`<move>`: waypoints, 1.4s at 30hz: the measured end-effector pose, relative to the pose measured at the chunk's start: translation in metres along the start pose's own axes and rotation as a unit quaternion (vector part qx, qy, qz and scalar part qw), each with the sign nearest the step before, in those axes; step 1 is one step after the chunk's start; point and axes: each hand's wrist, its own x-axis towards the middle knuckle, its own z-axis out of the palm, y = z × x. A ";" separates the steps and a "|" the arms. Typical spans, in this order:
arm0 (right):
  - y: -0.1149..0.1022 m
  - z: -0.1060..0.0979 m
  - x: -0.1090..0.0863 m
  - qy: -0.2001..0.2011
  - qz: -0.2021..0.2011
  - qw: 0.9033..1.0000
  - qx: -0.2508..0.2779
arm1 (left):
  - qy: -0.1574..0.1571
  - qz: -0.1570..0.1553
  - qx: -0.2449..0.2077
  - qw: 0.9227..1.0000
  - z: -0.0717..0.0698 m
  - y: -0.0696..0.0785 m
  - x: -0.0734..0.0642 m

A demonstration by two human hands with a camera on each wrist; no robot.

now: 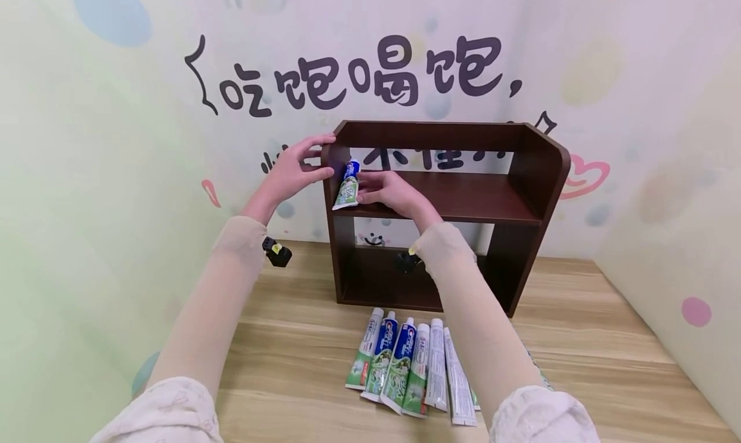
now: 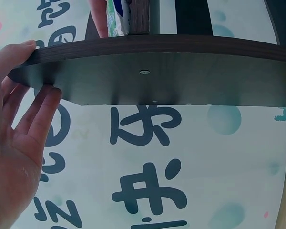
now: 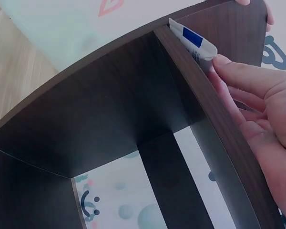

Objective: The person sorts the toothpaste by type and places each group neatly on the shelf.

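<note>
A blue, white and green toothpaste tube (image 1: pixel 348 184) leans nearly upright in the left corner of the dark brown shelf's (image 1: pixel 463 195) upper tier, cap end up. My right hand (image 1: pixel 389 192) holds it from the right side; in the right wrist view the thumb (image 3: pixel 229 67) touches the tube's crimped end (image 3: pixel 200 45). My left hand (image 1: pixel 292 173) grips the upper part of the left side panel, fingertips around its edge. From the left wrist view, the same hand (image 2: pixel 19 124) has fingertips against the panel's outer face (image 2: pixel 181 71). Part of the tube is hidden behind the panel.
Several toothpaste tubes (image 1: pixel 399 359) lie side by side on the wooden table (image 1: pixel 289 340) before the shelf, some partly covered by my right forearm. A wall with dark lettering (image 1: pixel 399 70) rises behind, and side walls stand left and right.
</note>
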 end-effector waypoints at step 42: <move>0.001 0.002 -0.009 0.028 -0.003 0.993 -0.112 | 0.013 -0.001 0.001 1.000 0.002 -0.032 0.012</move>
